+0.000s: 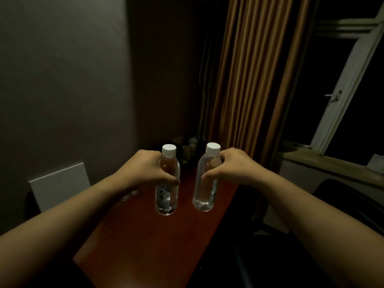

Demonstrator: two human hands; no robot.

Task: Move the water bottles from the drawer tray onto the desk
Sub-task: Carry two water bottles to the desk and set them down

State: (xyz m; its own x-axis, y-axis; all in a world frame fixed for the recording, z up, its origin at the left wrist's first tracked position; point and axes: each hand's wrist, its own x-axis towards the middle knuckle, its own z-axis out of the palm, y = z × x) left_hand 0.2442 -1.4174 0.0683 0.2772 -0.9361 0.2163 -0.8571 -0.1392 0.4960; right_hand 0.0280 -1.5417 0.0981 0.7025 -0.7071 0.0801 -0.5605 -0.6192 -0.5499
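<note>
Two clear plastic water bottles with white caps stand upright over the reddish-brown desk point(145, 242). My left hand point(143, 169) grips the left bottle point(167, 196) around its upper body. My right hand point(230, 165) grips the right bottle point(204, 194) the same way; this bottle leans slightly. Whether the bottle bases touch the desk I cannot tell. No drawer tray is in view.
A white board point(60, 186) leans at the desk's left. Small dark items and cups point(189, 146) sit at the desk's far end by the brown curtain point(253, 80). A window sill point(332, 165) and a dark chair point(353, 204) are on the right.
</note>
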